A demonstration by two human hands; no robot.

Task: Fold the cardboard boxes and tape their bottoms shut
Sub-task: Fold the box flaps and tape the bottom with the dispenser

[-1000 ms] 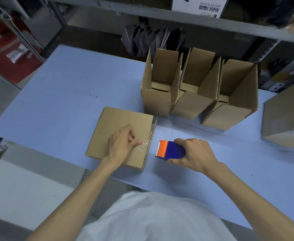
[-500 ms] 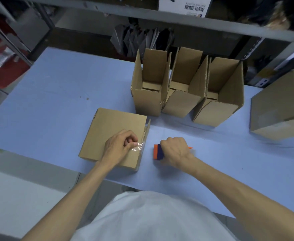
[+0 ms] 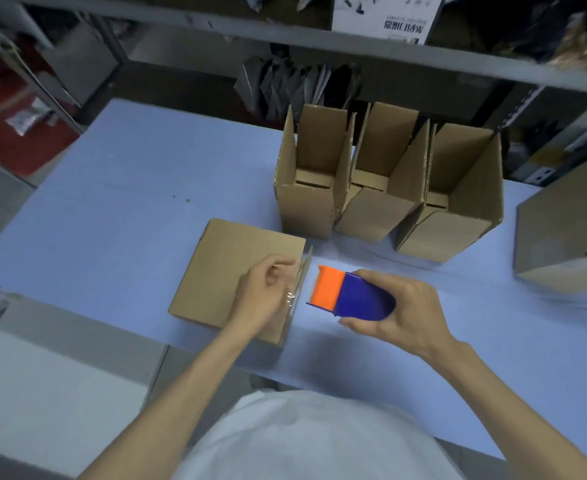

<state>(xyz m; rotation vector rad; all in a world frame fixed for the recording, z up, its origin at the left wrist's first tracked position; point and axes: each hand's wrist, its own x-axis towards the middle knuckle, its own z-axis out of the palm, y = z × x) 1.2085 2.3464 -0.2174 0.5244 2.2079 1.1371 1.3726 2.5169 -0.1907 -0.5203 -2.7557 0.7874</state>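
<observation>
A cardboard box (image 3: 229, 265) lies bottom-up near the table's front edge. My left hand (image 3: 266, 296) rests on its right end with fingers curled, pressing a strip of clear tape (image 3: 290, 297) onto the box edge. Just right of the box, my right hand (image 3: 403, 306) grips a blue and orange tape dispenser (image 3: 349, 294), lifted a little off the table, its orange end facing the box. Three folded boxes (image 3: 389, 188) stand open-topped in a row behind.
The blue table (image 3: 112, 209) runs left and right. Another cardboard box (image 3: 569, 233) sits at the right edge. Metal shelving (image 3: 320, 39) with bags and packages rises behind the table. The table's front edge is close to my body.
My right hand has rolled the dispenser back up, so its blue body and orange end show again and it sits slightly right of the box. My left hand stays pressing the tape.
</observation>
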